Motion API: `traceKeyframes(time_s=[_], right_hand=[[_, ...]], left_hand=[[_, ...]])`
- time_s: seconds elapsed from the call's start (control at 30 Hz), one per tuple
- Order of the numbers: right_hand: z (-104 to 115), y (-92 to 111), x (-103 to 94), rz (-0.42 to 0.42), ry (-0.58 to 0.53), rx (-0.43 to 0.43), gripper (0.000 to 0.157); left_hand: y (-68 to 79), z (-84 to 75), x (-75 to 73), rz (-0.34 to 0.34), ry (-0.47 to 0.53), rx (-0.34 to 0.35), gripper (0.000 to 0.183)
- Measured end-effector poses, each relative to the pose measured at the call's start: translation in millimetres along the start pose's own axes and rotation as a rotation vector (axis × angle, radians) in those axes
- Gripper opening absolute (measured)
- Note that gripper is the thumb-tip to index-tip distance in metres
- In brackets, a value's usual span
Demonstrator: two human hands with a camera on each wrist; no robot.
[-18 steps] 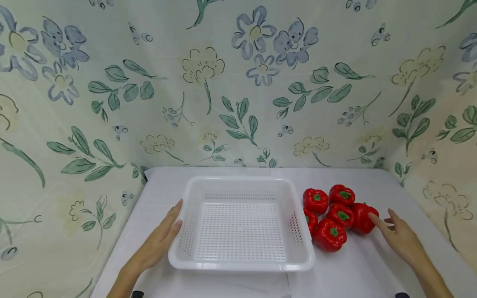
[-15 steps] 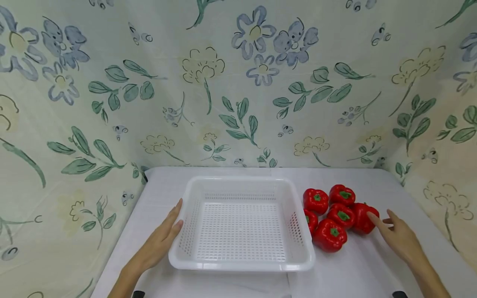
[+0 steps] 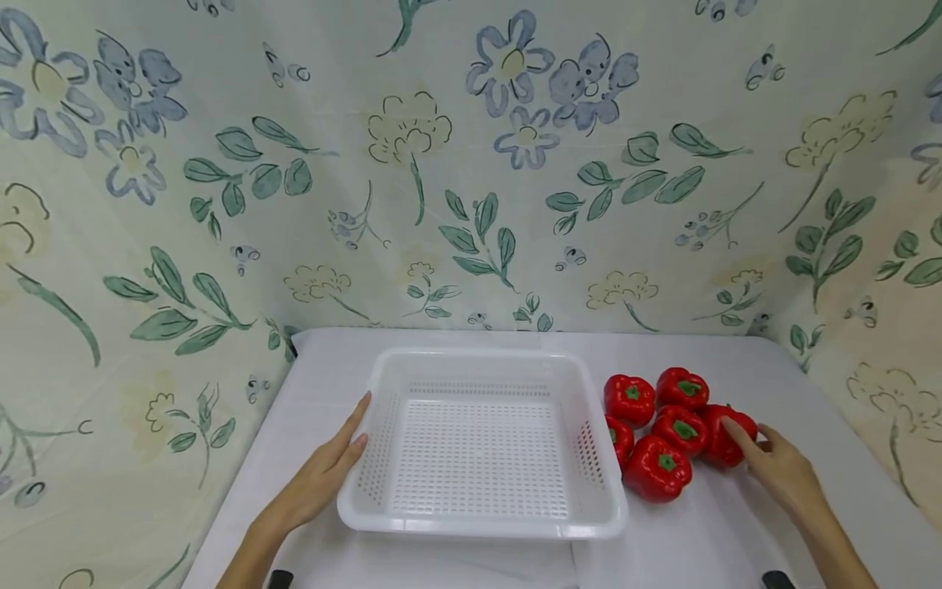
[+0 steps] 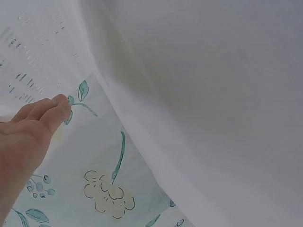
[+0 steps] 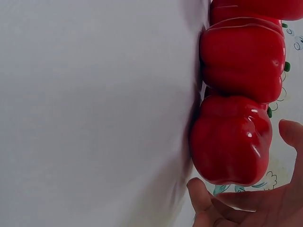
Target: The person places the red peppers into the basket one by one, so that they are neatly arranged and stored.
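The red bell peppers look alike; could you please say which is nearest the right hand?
The rightmost red bell pepper in the head view: the right hand is beside it, the others sit farther left.

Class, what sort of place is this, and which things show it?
Probably a staged booth rather than a kitchen: floral cloth hangs behind and beside a white-covered table bearing red bell peppers.

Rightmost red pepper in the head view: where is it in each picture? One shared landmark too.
Head: red pepper, lower right, partly covered.
Left wrist: not in it.
Right wrist: red pepper, right half, just below centre.
Shared landmark: flowered cloth, across the top, lower left, right side, respectively.
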State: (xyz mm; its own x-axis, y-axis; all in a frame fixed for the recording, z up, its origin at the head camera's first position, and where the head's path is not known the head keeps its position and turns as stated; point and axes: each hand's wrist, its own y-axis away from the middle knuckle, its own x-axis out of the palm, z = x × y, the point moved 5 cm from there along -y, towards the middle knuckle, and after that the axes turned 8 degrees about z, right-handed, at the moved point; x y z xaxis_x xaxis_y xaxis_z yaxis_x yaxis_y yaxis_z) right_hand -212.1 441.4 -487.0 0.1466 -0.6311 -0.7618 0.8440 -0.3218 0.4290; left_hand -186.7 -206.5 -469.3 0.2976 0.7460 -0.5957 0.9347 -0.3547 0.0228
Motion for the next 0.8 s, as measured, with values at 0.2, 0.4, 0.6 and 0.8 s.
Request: traceKeyframes(time_s=[0.2,0.4,0.6,0.8], right_hand=[[1.5,0.2,2.9,0.021,-0.007,-0.005,0.114],[1.8,-0.1,2.9,0.017,-0.028,-0.003,0.114],[2.7,1.3,4.0,0.023,-0.038,0.005,0.114],[4.9,-0.8,1.6,0.025,-0.044,-0.012,0.113]], left_hand=[[-1.3,-3.9,2.6,0.04,0.064,-0.015,0.056],[-1.6,-3.7,3.7,0.047,0.084,-0.019,0.056],[-2.1,-3.0,5.7,0.05,0.117,-0.007,0.057],[-3.0,-3.3,6.0,0.06,0.125,0.003,0.056]])
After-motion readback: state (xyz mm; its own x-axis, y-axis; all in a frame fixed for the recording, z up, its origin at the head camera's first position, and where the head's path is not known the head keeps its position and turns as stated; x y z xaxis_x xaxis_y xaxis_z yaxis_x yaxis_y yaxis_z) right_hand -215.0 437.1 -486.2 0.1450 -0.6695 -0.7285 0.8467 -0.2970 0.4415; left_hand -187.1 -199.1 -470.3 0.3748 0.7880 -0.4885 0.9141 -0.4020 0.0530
